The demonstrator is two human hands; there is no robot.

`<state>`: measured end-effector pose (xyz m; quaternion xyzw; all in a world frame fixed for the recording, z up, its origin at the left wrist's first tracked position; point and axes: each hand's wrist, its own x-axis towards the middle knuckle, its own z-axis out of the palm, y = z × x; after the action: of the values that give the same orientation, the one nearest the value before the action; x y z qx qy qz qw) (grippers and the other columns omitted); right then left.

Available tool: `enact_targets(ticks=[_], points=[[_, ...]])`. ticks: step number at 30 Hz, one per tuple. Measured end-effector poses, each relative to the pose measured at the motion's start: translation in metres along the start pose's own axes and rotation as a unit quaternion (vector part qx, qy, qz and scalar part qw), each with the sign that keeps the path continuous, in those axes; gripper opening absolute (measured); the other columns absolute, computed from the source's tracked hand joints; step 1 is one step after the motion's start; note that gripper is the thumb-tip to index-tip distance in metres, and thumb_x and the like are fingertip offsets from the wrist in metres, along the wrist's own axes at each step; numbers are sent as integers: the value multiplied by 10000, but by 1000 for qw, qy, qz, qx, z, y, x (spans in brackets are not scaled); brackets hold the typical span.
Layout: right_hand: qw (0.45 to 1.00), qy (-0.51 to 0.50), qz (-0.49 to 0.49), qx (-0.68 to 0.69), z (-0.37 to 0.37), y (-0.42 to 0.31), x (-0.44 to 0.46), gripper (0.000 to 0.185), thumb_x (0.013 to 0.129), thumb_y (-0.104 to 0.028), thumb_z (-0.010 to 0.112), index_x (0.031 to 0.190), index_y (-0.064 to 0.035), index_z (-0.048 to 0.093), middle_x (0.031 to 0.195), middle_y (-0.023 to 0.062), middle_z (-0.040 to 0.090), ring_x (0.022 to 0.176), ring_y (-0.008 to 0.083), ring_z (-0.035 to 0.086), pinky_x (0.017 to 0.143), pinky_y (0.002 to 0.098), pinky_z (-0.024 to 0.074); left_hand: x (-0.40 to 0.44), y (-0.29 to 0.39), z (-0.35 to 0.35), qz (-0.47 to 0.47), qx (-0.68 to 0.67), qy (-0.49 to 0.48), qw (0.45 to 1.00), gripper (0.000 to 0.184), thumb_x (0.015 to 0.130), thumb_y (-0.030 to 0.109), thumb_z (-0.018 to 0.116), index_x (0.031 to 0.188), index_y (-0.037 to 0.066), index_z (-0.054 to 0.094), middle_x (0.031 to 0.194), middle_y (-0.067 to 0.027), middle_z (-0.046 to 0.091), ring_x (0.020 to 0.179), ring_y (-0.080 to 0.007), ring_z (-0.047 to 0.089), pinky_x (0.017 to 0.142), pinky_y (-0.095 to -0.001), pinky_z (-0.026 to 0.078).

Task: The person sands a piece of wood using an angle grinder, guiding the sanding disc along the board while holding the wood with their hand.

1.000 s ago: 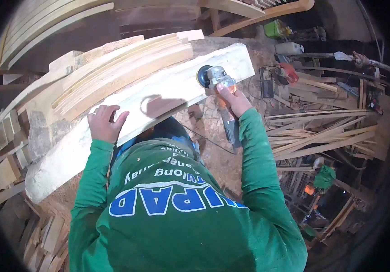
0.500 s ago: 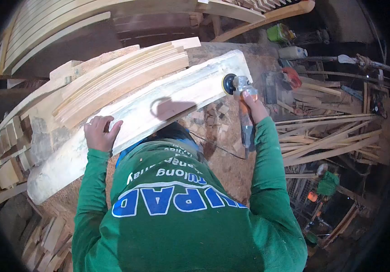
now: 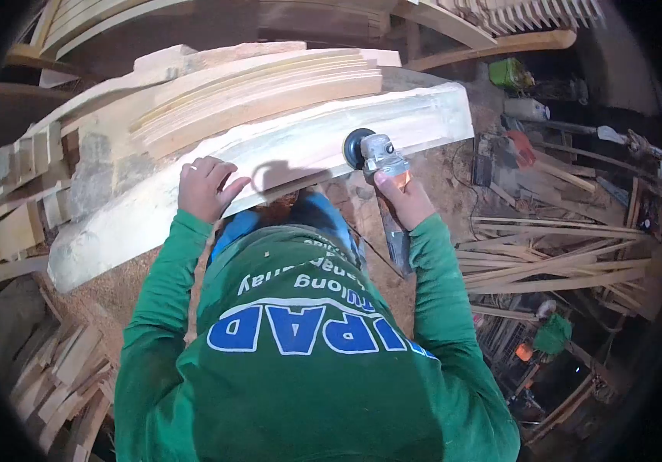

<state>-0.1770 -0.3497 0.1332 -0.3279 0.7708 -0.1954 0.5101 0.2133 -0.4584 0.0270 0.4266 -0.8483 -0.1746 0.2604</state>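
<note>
A long pale wooden slab (image 3: 285,146) lies across the work surface in front of me. My right hand (image 3: 404,199) is wrapped round a grey and orange angle grinder (image 3: 382,158), its body pointing down toward me. The grinder's round black disc (image 3: 356,148) is against or just over the slab, right of its middle. On the slab's near edge, to the left, rests my left hand (image 3: 209,187), with thumb and fingers apart and nothing held. The grinder's shadow falls on the slab between my hands.
Behind the slab lies a stack of thin curved wooden strips (image 3: 262,96). Long loose strips (image 3: 562,266) are piled at the right, near a red tool (image 3: 519,148) and a white container (image 3: 527,109). Wood offcuts (image 3: 69,362) lie at the lower left.
The grinder first moved right toward the slab's end, then came back left along it. My left hand stays on the near edge. The view has shifted.
</note>
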Motion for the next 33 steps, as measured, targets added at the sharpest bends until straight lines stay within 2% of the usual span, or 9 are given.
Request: enact_targets(ticks=[2, 5, 9, 13, 16, 20, 21, 25, 33], points=[[999, -19, 35, -24, 21, 1, -1, 600, 985, -490, 770, 1316, 6, 701, 1155, 86, 762, 1044, 167, 688, 957, 348, 535, -20, -16, -16, -35, 19, -15, 999, 304, 880, 428, 849, 968, 153, 756, 910, -24, 678, 888, -261, 641, 804, -428, 428], [999, -26, -37, 21, 62, -19, -18, 592, 983, -470, 781, 1324, 6, 695, 1161, 89, 760, 1046, 168, 689, 962, 348, 537, -46, -43, -44, -69, 39, -13, 997, 263, 908, 383, 832, 970, 139, 757, 933, -41, 708, 901, -274, 660, 834, -436, 449], [997, -53, -44, -25, 116, -66, -47, 582, 977, -447, 800, 1322, 8, 688, 1151, 92, 764, 1057, 173, 696, 975, 336, 537, -77, -79, -82, -117, 112, 59, 985, 154, 938, 301, 809, 973, 158, 765, 922, -37, 712, 863, -260, 669, 802, -440, 437], [992, -99, -67, -41, 156, -69, -46, 591, 972, -447, 807, 1309, 21, 679, 1157, 115, 770, 1064, 172, 704, 975, 340, 542, -94, -89, -106, -152, 92, 110, 978, 125, 941, 264, 796, 984, 153, 758, 921, -38, 713, 849, -262, 675, 787, -441, 447], [986, -130, -88, -50, 182, -80, -52, 641, 965, -488, 803, 1318, 29, 667, 1158, 138, 774, 1078, 196, 716, 990, 355, 542, -104, -92, -115, -175, 61, 130, 974, 117, 936, 244, 793, 987, 146, 753, 923, -38, 714, 835, -262, 677, 776, -432, 453], [974, -148, -106, -131, 212, -72, -45, 801, 934, -589, 785, 1388, 50, 622, 1200, 218, 769, 1144, 306, 740, 1021, 412, 548, -113, -89, -122, -186, 48, 151, 970, 115, 929, 235, 793, 989, 146, 752, 924, -36, 715, 832, -257, 680, 770, -424, 454], [973, -162, -104, -126, 217, -93, -57, 870, 916, -617, 777, 1411, 75, 595, 1203, 261, 762, 1154, 362, 743, 1016, 439, 555, -115, -88, -123, -185, 46, 158, 969, 113, 929, 232, 792, 992, 147, 753, 923, -35, 716, 831, -256, 681, 769, -423, 453], [949, -187, -114, -226, 237, -110, -61, 931, 889, -669, 753, 1385, 102, 590, 1158, 326, 749, 1130, 443, 739, 1004, 483, 561, -121, -86, -127, -192, 39, 165, 967, 116, 927, 228, 790, 996, 140, 758, 922, -37, 719, 837, -256, 684, 773, -427, 456], [963, -150, -85, -208, 213, -93, -64, 888, 887, -669, 765, 1373, 59, 616, 1144, 291, 761, 1116, 418, 746, 1000, 480, 560, -114, -70, -106, -161, 37, 112, 980, 129, 954, 235, 772, 1016, 122, 772, 949, -59, 723, 865, -267, 684, 805, -417, 485]])
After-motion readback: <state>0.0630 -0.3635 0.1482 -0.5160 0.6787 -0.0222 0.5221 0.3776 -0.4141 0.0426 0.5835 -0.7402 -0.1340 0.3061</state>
